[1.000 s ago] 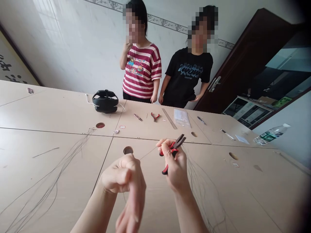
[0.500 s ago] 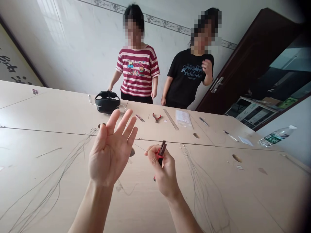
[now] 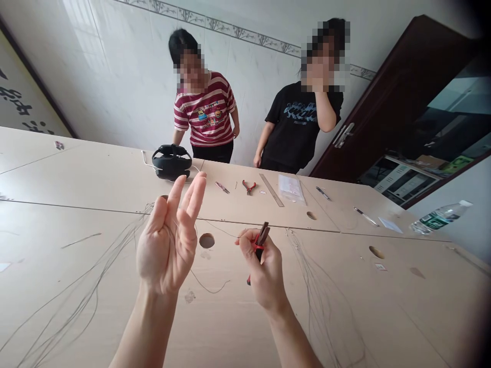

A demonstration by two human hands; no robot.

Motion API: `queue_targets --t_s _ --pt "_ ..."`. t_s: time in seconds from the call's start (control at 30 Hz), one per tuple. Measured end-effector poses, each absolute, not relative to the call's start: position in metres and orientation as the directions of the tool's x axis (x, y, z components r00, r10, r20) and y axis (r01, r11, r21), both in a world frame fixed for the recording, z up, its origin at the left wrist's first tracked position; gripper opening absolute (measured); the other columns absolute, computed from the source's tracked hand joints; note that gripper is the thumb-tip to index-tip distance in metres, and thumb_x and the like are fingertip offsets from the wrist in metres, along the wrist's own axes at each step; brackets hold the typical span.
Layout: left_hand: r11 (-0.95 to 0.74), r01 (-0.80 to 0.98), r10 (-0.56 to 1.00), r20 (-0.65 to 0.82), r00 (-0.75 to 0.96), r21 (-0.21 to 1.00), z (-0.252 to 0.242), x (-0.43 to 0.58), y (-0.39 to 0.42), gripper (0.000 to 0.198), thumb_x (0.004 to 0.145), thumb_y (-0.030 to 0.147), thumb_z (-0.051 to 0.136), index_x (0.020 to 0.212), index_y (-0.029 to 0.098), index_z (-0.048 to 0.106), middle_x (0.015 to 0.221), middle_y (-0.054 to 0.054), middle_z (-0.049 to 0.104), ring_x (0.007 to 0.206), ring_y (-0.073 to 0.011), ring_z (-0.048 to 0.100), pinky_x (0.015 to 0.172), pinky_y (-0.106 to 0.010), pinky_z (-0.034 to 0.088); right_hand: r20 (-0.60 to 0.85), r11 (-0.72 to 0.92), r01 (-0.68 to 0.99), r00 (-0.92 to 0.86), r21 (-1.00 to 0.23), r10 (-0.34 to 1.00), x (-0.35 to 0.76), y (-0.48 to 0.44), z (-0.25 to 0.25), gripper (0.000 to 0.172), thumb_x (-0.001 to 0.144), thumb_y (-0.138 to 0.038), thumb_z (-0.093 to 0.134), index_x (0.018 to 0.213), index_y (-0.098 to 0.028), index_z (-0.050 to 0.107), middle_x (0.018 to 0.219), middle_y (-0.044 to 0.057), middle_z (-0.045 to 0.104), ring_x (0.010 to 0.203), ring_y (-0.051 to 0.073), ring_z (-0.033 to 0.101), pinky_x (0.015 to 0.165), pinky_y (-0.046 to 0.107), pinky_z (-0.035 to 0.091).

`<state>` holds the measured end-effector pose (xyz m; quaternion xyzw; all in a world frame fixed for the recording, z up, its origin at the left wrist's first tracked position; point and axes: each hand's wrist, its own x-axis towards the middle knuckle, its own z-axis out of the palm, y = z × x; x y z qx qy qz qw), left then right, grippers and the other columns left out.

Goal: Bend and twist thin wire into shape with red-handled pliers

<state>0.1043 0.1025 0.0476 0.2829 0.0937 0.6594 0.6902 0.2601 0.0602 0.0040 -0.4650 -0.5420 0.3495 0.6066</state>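
My left hand is raised palm up with its fingers partly curled and the little finger bent toward the palm. A thin grey cord runs from its fingers across to my right hand. Below the left hand, a loose cord end curves over the table. My right hand is closed around red-handled pliers, their dark jaws pointing up. Its thumb and index finger pinch the cord's other stretch. Just how the left fingers grip the cord is partly hidden.
Long cord bundles lie left and right on the table. Farther back are a black headset, second pliers, a steel ruler, a plastic bag, pens and a bottle. Two people stand behind.
My left fingers have curled inward from a spread palm, and more cord shows between the hands. The person in stripes leans left; the other person's hand has risen to the face.
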Motion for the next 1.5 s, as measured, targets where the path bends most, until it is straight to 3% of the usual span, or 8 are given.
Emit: queue_targets --t_s 0.17,0.53,0.7,0.83,0.93,1.0,1.23,1.5 --pt "-0.192 -0.836 0.94 0.341 -0.005 0.514 0.052 0.101 0.102 0.038 0.1 0.04 0.036 0.106 0.032 0.073 0.142 -0.001 0.054 0.14 -0.0278 0.038 0.114 -0.049 0.035 0.351 0.34 0.093 0.173 -0.936 0.92 0.262 0.06 0.005 0.019 0.091 -0.032 0.056 0.077 -0.021 0.052 0.083 0.002 0.058 0.08 0.017 0.056 0.077 0.031 0.044" --pt "-0.317 -0.726 0.943 0.286 -0.172 0.61 0.035 0.11 0.118 0.039 0.098 0.044 0.04 0.113 0.025 0.071 0.141 -0.004 0.056 0.137 -0.0222 0.043 0.116 -0.036 0.033 0.367 0.348 0.152 0.12 -0.925 0.923 0.256 0.053 0.01 0.02 0.094 -0.035 0.052 0.08 -0.021 0.05 0.079 0.002 0.056 0.068 0.014 0.05 0.064 0.027 0.041" --pt "-0.248 -0.396 0.961 0.275 0.012 0.884 0.027 0.125 0.115 0.039 0.096 0.044 0.046 0.1 0.02 0.075 0.132 -0.007 0.063 0.132 -0.0225 0.048 0.113 -0.033 0.034 0.423 0.399 0.207 0.086 -0.893 0.902 0.259 0.052 0.011 0.017 0.094 -0.03 0.051 0.08 -0.022 0.05 0.079 0.001 0.055 0.067 0.014 0.047 0.063 0.026 0.039" --pt "-0.24 -0.025 0.95 0.24 0.2 0.97 0.029 0.136 0.106 0.044 0.096 0.049 0.043 0.097 0.018 0.074 0.102 -0.009 0.072 0.096 -0.0211 0.063 0.088 -0.032 0.048 0.451 0.418 0.246 0.093 -0.875 0.888 0.263 0.051 0.01 0.014 0.094 -0.027 0.051 0.081 -0.023 0.049 0.075 -0.001 0.05 0.065 0.013 0.043 0.061 0.026 0.038" --pt "-0.21 0.123 0.946 0.17 0.275 0.97 0.029 0.141 0.102 0.049 0.096 0.051 0.039 0.076 0.018 0.069 0.061 -0.001 0.055 0.06 -0.0143 0.049 0.061 -0.027 0.041 0.455 0.419 0.256 0.102 -0.871 0.884 0.267 0.051 0.009 0.014 0.095 -0.028 0.051 0.082 -0.022 0.048 0.074 -0.002 0.049 0.062 0.012 0.042 0.06 0.026 0.037" --pt "-0.169 0.138 0.937 0.115 0.331 0.976 0.028 0.144 0.101 0.051 0.096 0.052 0.037 0.065 0.018 0.06 0.051 0.003 0.039 0.051 -0.0124 0.036 0.053 -0.026 0.032 0.457 0.419 0.256 0.11 -0.871 0.882 0.269 0.051 0.01 0.016 0.095 -0.028 0.051 0.081 -0.022 0.048 0.073 -0.002 0.049 0.061 0.012 0.041 0.059 0.026 0.037" --pt "-0.149 0.082 0.861 0.088 0.5 0.986 0.032 0.146 0.095 0.057 0.098 0.051 0.027 0.06 0.018 0.055 0.051 0.002 0.042 0.05 -0.0116 0.031 0.054 -0.027 0.029 0.443 0.391 0.246 0.207 -0.887 0.872 0.277 0.054 0.014 0.021 0.095 -0.032 0.052 0.076 -0.022 0.049 0.064 -0.004 0.046 0.053 0.01 0.041 0.051 0.025 0.035" --pt "-0.101 0.125 0.874 0.028 0.486 0.987 0.034 0.143 0.088 0.043 0.086 0.056 0.057 0.068 0.019 0.046 0.06 0.006 0.03 0.053 -0.0084 0.023 0.046 -0.023 0.017 0.487 0.417 0.293 0.231 -0.86 0.842 0.279 0.059 0.009 0.019 0.095 -0.031 0.051 0.078 -0.022 0.048 0.068 -0.003 0.048 0.061 0.012 0.044 0.058 0.025 0.038"
